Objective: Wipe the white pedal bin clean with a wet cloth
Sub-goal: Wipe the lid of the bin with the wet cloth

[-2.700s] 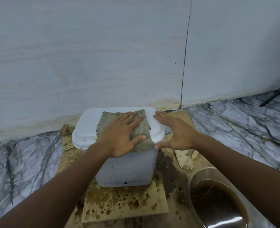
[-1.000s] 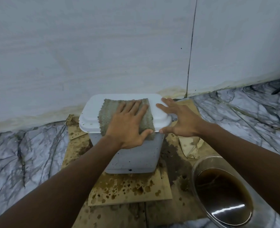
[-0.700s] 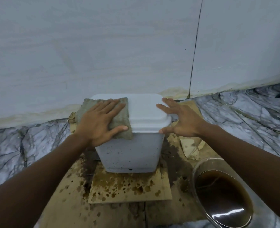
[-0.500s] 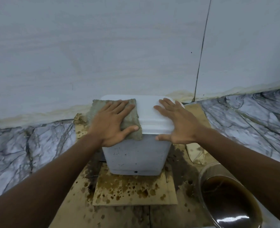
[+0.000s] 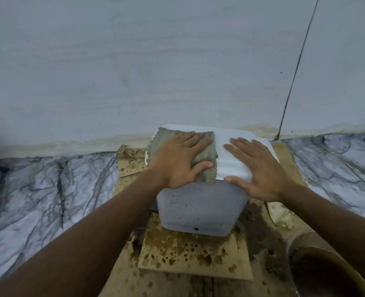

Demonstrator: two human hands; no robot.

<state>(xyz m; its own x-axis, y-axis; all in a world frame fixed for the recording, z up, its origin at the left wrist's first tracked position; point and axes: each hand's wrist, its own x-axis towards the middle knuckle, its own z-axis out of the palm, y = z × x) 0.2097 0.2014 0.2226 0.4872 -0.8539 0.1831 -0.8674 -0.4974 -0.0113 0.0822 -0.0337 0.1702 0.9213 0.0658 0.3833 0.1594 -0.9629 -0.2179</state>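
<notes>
The white pedal bin (image 5: 198,211) stands against the wall on stained cardboard, its front face speckled with dark spots. A grey-green wet cloth (image 5: 207,166) lies spread over the left half of the bin's lid. My left hand (image 5: 177,159) presses flat on the cloth, fingers together and pointing right. My right hand (image 5: 258,168) rests flat on the bare right half of the lid, fingers spread, thumb at the lid's front edge.
Wet, brown-stained cardboard sheets (image 5: 190,256) lie under and around the bin on a marble floor (image 5: 48,189). A steel bowl (image 5: 325,273) of dark brown water sits at the lower right. The tiled wall (image 5: 156,71) rises right behind the bin.
My left hand slid the cloth from the lid's middle to its left end and has come back a little toward the centre. My right hand moved from the lid's right edge onto its top.
</notes>
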